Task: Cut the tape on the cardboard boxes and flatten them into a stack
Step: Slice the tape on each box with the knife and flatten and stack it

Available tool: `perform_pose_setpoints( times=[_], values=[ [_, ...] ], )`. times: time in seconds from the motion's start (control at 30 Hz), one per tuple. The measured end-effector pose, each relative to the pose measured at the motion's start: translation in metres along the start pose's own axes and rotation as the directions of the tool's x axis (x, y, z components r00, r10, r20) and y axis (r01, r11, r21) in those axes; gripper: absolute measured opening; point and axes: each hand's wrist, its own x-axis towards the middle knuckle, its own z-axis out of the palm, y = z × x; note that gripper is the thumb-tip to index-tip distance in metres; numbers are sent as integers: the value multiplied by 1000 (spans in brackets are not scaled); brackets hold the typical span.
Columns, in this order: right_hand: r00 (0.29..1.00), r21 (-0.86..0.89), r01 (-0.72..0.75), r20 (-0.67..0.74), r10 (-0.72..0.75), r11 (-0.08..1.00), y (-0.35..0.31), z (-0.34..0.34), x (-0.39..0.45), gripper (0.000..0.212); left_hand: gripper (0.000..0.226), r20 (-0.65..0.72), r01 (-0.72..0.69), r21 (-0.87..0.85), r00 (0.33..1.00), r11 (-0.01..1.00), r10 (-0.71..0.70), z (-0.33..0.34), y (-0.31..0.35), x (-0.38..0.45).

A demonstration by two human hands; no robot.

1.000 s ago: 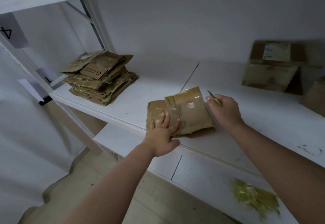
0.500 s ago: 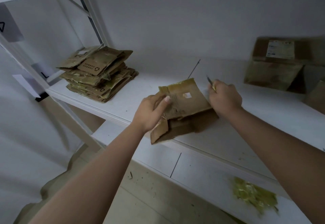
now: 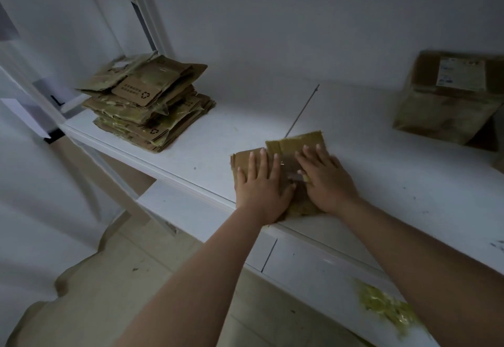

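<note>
brown cardboard box [image 3: 296,143], white shelf [image 3: 381,183]

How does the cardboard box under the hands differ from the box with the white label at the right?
The cardboard box under the hands lies pressed flat on the shelf; the labelled box stands whole, with volume. The flat one sits at the shelf's front edge, the labelled one farther back. Both are brown cardboard.

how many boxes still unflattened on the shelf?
1 fully in view: the upright box with a label at the far right of the shelf. A sliver of cardboard at the right frame edge may be another; more could sit out of view.
</note>
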Motion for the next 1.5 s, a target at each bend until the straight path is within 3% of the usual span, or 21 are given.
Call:
perform_pose_setpoints(
  times=[0.17,0.7,0.83,0.97,1.03,1.1,1.17,1.23,1.37,1.5],
  values=[
    [1000,2,-8,-19,8,1000,1,3,9,53,77,-76,-7,18,997,1000,8,11,-2,4],
    [994,18,-31,-104,33,999,2,8,12,54,78,-88,-18,-14,996,1000,17,12,-3,7],
    [983,186,-43,-169,75,982,1,3,6,54,83,-53,-59,-104,997,993,53,5,-8,7],
    [953,356,-89,-241,183,930,-2,-5,-7,44,94,-109,-87,-197,992,977,67,0,-16,-2],
    [957,313,-137,-202,206,940,-1,-9,-9,38,102,-124,-21,-159,992,987,2,0,-16,-9],
    [945,193,-241,-178,275,951,2,-9,-12,40,116,-113,147,-158,980,976,-166,2,-13,-19],
    [924,126,-322,-173,340,938,2,-7,-18,44,129,-62,323,-210,938,923,-342,3,-7,-27],
    [915,136,-335,-189,356,932,-1,-6,-23,45,131,-33,398,-271,906,876,-422,2,-2,-30],
    [876,289,-307,-286,388,907,-11,-15,-27,53,118,-76,359,-366,908,858,-412,-3,-2,-34],
    [862,392,-288,-293,415,874,-24,-21,-24,59,104,-196,223,-553,902,803,-385,-16,-19,-41]
  ],
)
